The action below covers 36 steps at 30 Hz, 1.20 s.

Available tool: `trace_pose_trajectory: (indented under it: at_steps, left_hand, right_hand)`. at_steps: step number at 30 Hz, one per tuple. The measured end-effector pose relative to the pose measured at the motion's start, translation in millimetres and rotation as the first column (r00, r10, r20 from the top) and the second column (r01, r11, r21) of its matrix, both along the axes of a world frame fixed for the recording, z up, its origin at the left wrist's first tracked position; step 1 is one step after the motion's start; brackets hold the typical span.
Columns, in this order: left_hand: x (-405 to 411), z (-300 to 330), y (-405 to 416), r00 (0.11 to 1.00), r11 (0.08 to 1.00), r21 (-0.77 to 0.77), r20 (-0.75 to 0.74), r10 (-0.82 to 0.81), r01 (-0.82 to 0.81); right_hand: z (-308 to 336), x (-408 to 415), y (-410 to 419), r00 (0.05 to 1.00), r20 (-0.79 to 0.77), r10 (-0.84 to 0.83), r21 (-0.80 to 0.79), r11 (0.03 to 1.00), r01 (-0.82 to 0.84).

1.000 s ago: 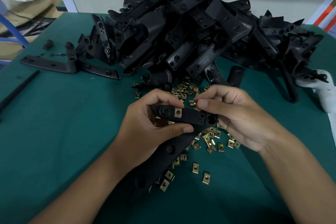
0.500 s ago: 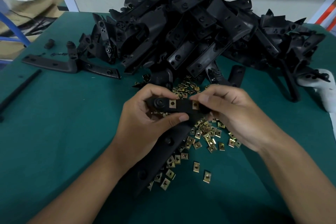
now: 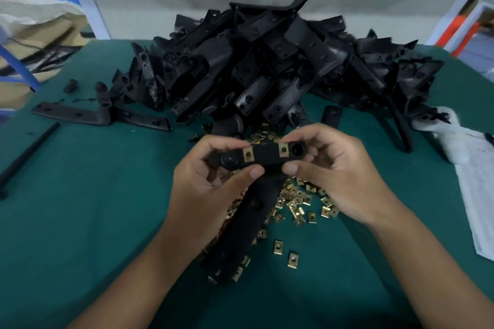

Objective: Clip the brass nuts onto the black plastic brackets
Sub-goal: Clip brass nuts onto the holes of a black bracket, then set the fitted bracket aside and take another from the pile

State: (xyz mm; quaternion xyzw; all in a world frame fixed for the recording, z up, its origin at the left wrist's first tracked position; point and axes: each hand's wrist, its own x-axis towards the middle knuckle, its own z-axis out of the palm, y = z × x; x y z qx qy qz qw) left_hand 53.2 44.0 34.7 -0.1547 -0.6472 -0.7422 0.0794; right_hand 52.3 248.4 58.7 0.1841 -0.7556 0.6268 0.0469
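A black L-shaped plastic bracket (image 3: 267, 155) is held up over the table by both hands. My left hand (image 3: 205, 192) pinches its left end between fingers and thumb. My right hand (image 3: 339, 176) pinches its right end the same way. Two brass nuts sit clipped on the bracket's upper arm, one (image 3: 248, 153) on the left and one (image 3: 283, 148) on the right. The bracket's long arm (image 3: 240, 232) hangs down toward me. Loose brass nuts (image 3: 296, 203) lie scattered on the green table under and behind the hands.
A big heap of black brackets (image 3: 267, 67) fills the back of the green table (image 3: 80, 195). A single bracket (image 3: 101, 115) and a black rod (image 3: 26, 152) lie at the left. White cloth (image 3: 454, 139) and paper (image 3: 478, 195) sit at the right edge.
Both hands have lifted the bracket slightly and turned its upper arm to face me. A second brass nut now sits on its right side, and my right thumb has moved under it.
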Motion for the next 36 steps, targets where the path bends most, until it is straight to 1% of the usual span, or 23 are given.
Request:
trace_pose_trajectory:
  at_steps: [2,4,6,9,11,13,16,19,23,24,25,26,27,29,30,31,32,33,34,36]
  left_hand:
    - [11,9,12,0.999,0.997,-0.077,-0.047,-0.010,0.006]
    - [23,19,34,0.992,0.984,-0.170,-0.104,-0.074,0.056]
    - [38,27,65,0.974,0.963,-0.220,-0.129,-0.187,0.155]
    - [68,35,123,0.910,0.901,-0.317,-0.193,-0.368,0.297]
    - [97,37,165,0.858,0.849,-0.361,-0.197,-0.475,0.387]
    - [128,37,206,0.802,0.794,-0.354,-0.166,-0.574,0.495]
    - [172,32,259,0.706,0.706,-0.374,-0.163,-0.689,0.602]
    - [208,22,301,0.612,0.612,-0.413,-0.151,-0.776,0.674]
    - [231,8,330,0.523,0.487,-0.456,-0.055,-0.851,0.745]
    - [231,9,328,0.518,0.474,-0.462,-0.038,-0.855,0.749]
    - [230,12,323,0.531,0.489,-0.453,-0.040,-0.847,0.746]
    - [226,17,314,0.549,0.516,-0.417,-0.048,-0.835,0.749]
    - [223,23,301,0.560,0.540,-0.348,-0.048,-0.827,0.767]
    - [215,39,266,0.583,0.585,-0.101,-0.050,-0.811,0.805]
    - [211,49,245,0.626,0.626,0.017,-0.075,-0.776,0.779]
    - [206,57,225,0.685,0.678,0.098,-0.126,-0.718,0.728]
    - [200,63,206,0.741,0.729,0.137,-0.178,-0.648,0.670]
    - [193,67,189,0.787,0.777,0.147,-0.216,-0.578,0.612]
    - [183,68,172,0.828,0.828,0.127,-0.231,-0.511,0.546]
    - [152,63,141,0.904,0.922,0.013,-0.197,-0.378,0.388]
  right_hand:
    - [7,20,16,0.997,-0.033,-0.067,0.050,0.996,0.068]
    - [14,49,40,0.983,-0.082,-0.165,0.144,0.974,0.176]
    - [23,89,69,0.949,-0.145,-0.280,0.195,0.932,0.305]
    - [36,163,109,0.875,-0.169,-0.454,0.182,0.858,0.481]
    - [41,217,133,0.788,-0.171,-0.592,0.199,0.762,0.616]
    - [43,271,153,0.683,-0.166,-0.712,0.233,0.644,0.728]
    - [39,342,176,0.522,-0.179,-0.834,0.308,0.456,0.835]
    - [28,393,194,0.374,-0.200,-0.905,0.338,0.294,0.894]
    - [8,422,203,0.189,-0.209,-0.959,0.354,0.106,0.929]
    - [4,423,201,0.143,-0.200,-0.969,0.338,0.069,0.939]
    - [1,423,198,0.112,-0.188,-0.976,0.313,0.049,0.949]
    - [-1,420,195,0.101,-0.167,-0.981,0.279,0.052,0.959]
    - [-3,415,192,0.117,-0.148,-0.982,0.246,0.078,0.966]
    - [-6,400,185,0.182,-0.104,-0.978,0.184,0.161,0.970]
    - [-7,390,181,0.214,-0.080,-0.974,0.137,0.202,0.970]
    - [-11,382,177,0.246,-0.062,-0.967,0.084,0.241,0.967]
    - [-17,372,175,0.279,-0.054,-0.959,0.037,0.277,0.960]
    - [-24,362,173,0.330,-0.056,-0.942,0.022,0.330,0.944]
    - [-33,347,173,0.392,-0.062,-0.918,0.025,0.391,0.920]
    - [-45,298,165,0.544,-0.080,-0.835,0.030,0.544,0.839]
